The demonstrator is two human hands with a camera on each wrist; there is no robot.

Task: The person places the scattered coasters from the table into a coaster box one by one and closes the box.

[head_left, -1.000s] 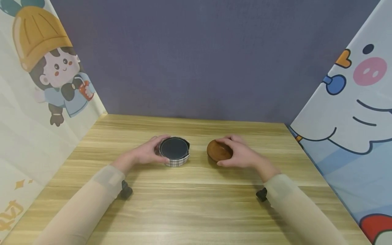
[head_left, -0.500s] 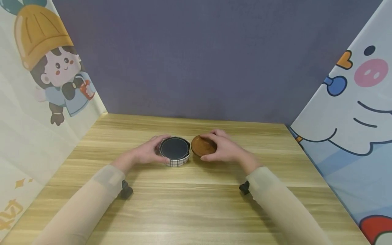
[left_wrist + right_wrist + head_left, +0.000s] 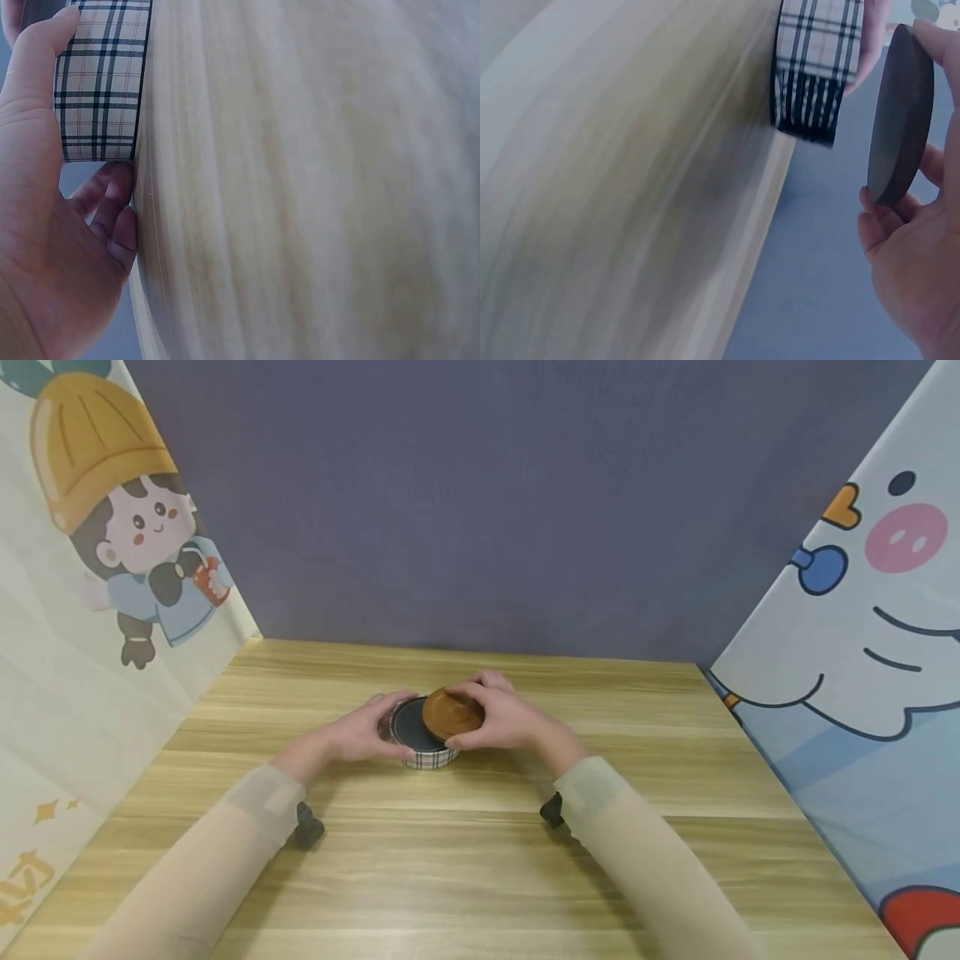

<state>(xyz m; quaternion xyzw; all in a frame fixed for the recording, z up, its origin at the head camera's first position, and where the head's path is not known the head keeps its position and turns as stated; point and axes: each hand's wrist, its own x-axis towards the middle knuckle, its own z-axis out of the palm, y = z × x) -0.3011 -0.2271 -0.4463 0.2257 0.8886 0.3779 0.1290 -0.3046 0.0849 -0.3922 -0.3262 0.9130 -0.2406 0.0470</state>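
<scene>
In the head view, my left hand point(image 3: 369, 728) grips the near left side of a low round plaid box point(image 3: 431, 760) that stands on the table. Its top is dark with a pale ring near the rim. A round brown wooden disc point(image 3: 452, 714) is pinched at its right edge between the thumb and fingers of my right hand point(image 3: 504, 718). The disc is over the right part of the box and hides it from above. From the right wrist, the disc point(image 3: 901, 116) appears tilted and apart from the plaid box point(image 3: 819, 45), whose facing end shows a striped patch.
The wood-grain table point(image 3: 465, 860) runs back to a grey-blue wall panel point(image 3: 480, 510). Printed cartoon cloths hang at the left point(image 3: 75, 710) and right point(image 3: 862, 735). A dark camera sits at each wrist.
My right hand has carried the brown disc leftward, from beside the plaid box to over its right part. My left hand and the box have stayed in place.
</scene>
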